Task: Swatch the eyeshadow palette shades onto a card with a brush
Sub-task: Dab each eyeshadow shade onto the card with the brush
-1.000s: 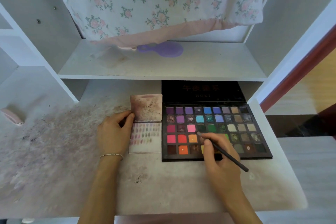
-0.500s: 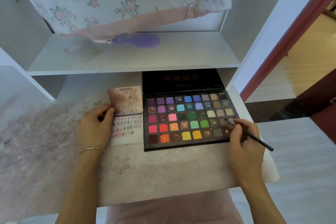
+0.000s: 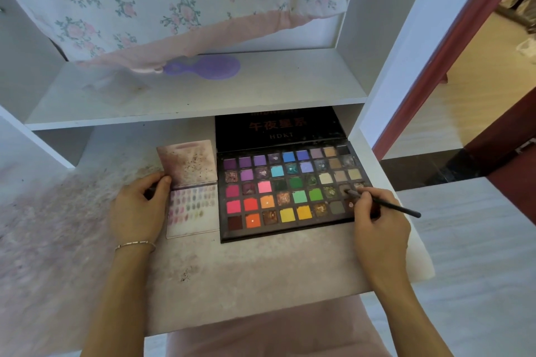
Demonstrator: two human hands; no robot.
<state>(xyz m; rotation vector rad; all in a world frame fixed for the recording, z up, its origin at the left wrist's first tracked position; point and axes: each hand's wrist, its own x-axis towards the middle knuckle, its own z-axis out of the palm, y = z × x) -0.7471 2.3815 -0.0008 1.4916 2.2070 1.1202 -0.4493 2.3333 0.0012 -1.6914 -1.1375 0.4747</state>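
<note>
The right hand (image 3: 377, 220) grips a brush (image 3: 385, 204) over the eyeshadow palette (image 3: 290, 191) while the left hand (image 3: 139, 209) pinches the card (image 3: 193, 211) on the table (image 3: 232, 269).

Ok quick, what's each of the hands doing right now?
Left hand: fingers and thumb hold the card by its left edge.
Right hand: pinches the brush, tip in the palette.

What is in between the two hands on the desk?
The swatch card and the open eyeshadow palette lie between the left hand and right hand, in the head view.
</note>
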